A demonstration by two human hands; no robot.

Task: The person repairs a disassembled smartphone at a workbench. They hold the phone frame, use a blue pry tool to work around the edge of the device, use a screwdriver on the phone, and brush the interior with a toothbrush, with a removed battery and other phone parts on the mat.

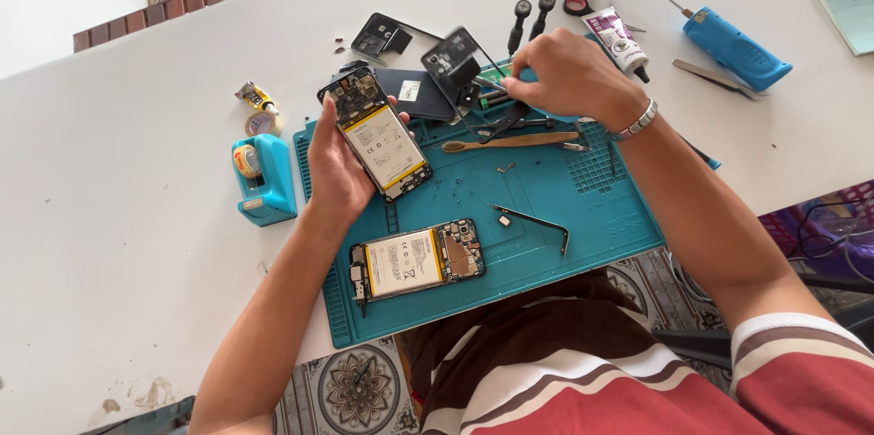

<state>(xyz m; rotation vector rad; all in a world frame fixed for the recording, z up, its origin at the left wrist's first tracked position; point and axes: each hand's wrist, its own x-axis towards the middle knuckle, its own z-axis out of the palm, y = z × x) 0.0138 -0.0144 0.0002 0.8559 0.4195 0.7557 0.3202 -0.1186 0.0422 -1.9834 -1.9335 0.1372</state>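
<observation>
Left hand (341, 157) grips the opened phone (375, 130) above the teal mat (546, 217); right hand (560, 75) pinches a small tool (489, 85) at the mat's far edge; best keep the phone level, battery up.

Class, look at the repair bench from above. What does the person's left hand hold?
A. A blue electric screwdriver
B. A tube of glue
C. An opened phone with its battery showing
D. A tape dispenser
C: the left hand grips an opened phone with its battery exposed, raised over the teal work mat, while the right hand reaches among the tools farther back.
</observation>
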